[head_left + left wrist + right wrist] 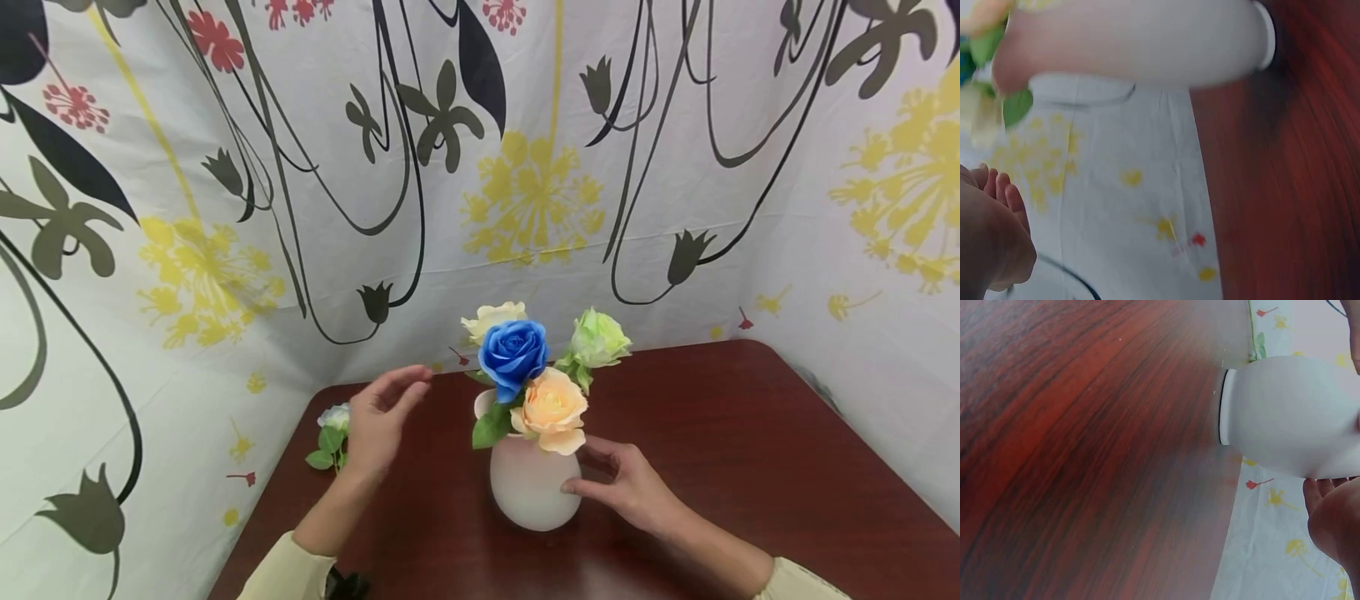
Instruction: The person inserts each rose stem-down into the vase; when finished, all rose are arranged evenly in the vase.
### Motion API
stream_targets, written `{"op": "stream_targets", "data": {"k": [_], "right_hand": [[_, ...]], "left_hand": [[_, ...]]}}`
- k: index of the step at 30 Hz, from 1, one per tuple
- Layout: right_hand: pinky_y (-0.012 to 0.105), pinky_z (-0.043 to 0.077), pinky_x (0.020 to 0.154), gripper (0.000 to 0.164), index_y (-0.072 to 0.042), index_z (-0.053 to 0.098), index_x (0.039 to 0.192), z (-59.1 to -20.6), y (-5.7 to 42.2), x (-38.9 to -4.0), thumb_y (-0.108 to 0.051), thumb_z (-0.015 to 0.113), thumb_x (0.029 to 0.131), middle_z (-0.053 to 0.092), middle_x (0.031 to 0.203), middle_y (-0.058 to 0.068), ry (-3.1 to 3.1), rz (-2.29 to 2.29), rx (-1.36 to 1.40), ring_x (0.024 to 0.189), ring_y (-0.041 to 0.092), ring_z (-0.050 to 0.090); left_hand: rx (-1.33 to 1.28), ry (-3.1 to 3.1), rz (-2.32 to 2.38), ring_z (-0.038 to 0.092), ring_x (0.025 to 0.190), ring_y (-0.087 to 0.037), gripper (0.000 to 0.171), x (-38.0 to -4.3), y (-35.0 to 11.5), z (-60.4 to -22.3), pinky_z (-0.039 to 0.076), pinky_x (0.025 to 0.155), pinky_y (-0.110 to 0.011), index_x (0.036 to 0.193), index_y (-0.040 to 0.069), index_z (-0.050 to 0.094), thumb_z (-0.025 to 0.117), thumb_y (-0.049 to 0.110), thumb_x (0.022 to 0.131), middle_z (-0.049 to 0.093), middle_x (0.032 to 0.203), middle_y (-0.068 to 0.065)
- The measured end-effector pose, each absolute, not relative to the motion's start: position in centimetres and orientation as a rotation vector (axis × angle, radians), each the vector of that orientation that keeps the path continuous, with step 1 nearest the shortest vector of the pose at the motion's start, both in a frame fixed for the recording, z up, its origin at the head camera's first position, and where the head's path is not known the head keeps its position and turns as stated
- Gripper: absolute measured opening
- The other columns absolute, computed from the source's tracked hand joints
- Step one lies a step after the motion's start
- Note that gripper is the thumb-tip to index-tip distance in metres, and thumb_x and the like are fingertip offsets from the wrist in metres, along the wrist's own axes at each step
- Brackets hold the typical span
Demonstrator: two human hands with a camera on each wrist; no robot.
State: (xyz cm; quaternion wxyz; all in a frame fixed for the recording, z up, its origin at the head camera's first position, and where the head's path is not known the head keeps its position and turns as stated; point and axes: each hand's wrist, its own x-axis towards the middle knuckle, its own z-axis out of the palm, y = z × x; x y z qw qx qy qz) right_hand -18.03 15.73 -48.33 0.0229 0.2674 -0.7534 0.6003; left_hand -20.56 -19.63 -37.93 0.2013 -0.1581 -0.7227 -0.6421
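A pale, rounded vase stands upright on the dark red table. In it are a blue rose, a peach rose, a cream rose behind them and a pale green rose leaning right. My right hand holds the vase's right side, thumb in front and fingers behind; the right wrist view shows the hand against the vase wall. Left of the flowers, my left hand is raised with nothing in it, its fingers loosely bent and apart from the vase.
Beyond my left hand, a whitish-blue flower with green leaves lies at the table's left edge. A printed floral cloth hangs behind and beside the table. Something small and black shows beside the left sleeve.
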Motion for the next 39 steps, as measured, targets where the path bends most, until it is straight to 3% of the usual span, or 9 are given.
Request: {"op": "stream_targets", "data": {"k": [7,10,17,19,22,25,32,35,39], "right_hand": [[0.058,0.052,0.103,0.061,-0.005,0.065,0.144,-48.4,15.8,-18.0,-0.018,0.089,0.090,0.072,0.133,0.006,-2.343,1.853,0.818,0.121,0.016,0.069],[0.057,0.053,0.103,0.061,-0.006,0.065,0.144,-48.4,15.9,-18.0,-0.019,0.089,0.090,0.073,0.133,0.005,-2.350,1.837,0.814,0.121,0.017,0.069],[0.056,0.053,0.103,0.060,-0.006,0.066,0.143,-48.4,16.0,-18.0,-0.018,0.089,0.090,0.073,0.133,0.005,-2.345,1.834,0.817,0.122,0.017,0.069],[0.056,0.053,0.103,0.060,-0.006,0.066,0.143,-48.4,16.0,-18.0,-0.018,0.089,0.090,0.073,0.132,0.005,-2.343,1.835,0.817,0.121,0.017,0.069],[0.058,0.053,0.103,0.060,-0.005,0.065,0.143,-48.3,16.0,-18.0,-0.018,0.089,0.089,0.073,0.132,0.005,-2.342,1.840,0.813,0.120,0.017,0.069],[0.058,0.052,0.103,0.061,-0.005,0.065,0.144,-48.3,15.9,-18.0,-0.018,0.089,0.089,0.073,0.132,0.006,-2.346,1.844,0.806,0.121,0.017,0.069],[0.058,0.052,0.104,0.059,-0.006,0.066,0.143,-48.2,15.8,-17.9,-0.019,0.089,0.090,0.073,0.133,0.006,-2.348,1.857,0.806,0.122,0.017,0.069],[0.057,0.052,0.104,0.059,-0.006,0.066,0.142,-48.3,15.8,-18.0,-0.018,0.089,0.089,0.073,0.132,0.004,-2.341,1.854,0.814,0.121,0.017,0.069],[0.054,0.054,0.103,0.058,-0.007,0.067,0.141,-48.3,15.7,-18.0,-0.017,0.089,0.089,0.074,0.130,0.003,-2.334,1.845,0.820,0.120,0.017,0.070]], "left_hand": [[-0.054,-1.850,-1.999,0.075,0.103,-0.016,0.035,-22.8,-25.3,-38.6,0.061,0.092,-0.029,0.130,-0.004,0.070,0.077,0.010,0.100,0.079,0.117,-0.007],[0.135,-1.716,-2.210,0.074,0.103,-0.011,0.030,-23.6,-28.1,-39.4,0.059,0.095,-0.025,0.130,0.004,0.072,0.075,0.012,0.101,0.079,0.115,0.000],[0.397,-1.674,-2.326,0.074,0.094,-0.001,0.015,-24.3,-33.6,-42.3,0.056,0.095,-0.019,0.104,0.024,0.079,0.072,0.011,0.103,0.079,0.100,0.012],[0.429,-1.849,-2.229,0.073,0.095,0.002,0.016,-24.2,-34.6,-43.3,0.055,0.101,-0.024,0.118,0.020,0.077,0.071,0.014,0.105,0.078,0.102,0.013],[0.464,-2.130,-2.062,0.070,0.098,0.004,0.043,-24.0,-35.8,-44.7,0.048,0.113,-0.035,0.146,0.007,0.061,0.069,0.020,0.106,0.075,0.116,0.012],[0.480,-2.328,-1.925,0.068,0.099,0.003,0.059,-23.9,-36.5,-45.8,0.042,0.119,-0.045,0.154,-0.007,0.049,0.068,0.023,0.107,0.070,0.129,0.001],[0.451,-2.614,-1.449,0.071,0.099,-0.023,0.037,-23.8,-37.4,-47.8,0.060,0.085,-0.036,0.120,-0.012,0.074,0.077,0.019,0.100,0.077,0.109,-0.017],[0.447,-2.738,-1.227,0.069,0.105,-0.039,0.033,-23.9,-37.6,-48.6,0.058,0.088,-0.047,0.110,-0.005,0.080,0.079,0.026,0.097,0.078,0.105,-0.018],[0.473,-2.827,-1.041,0.065,0.105,-0.047,0.034,-24.1,-37.5,-49.3,0.051,0.090,-0.061,0.106,0.000,0.081,0.081,0.031,0.093,0.076,0.105,-0.019]]}}
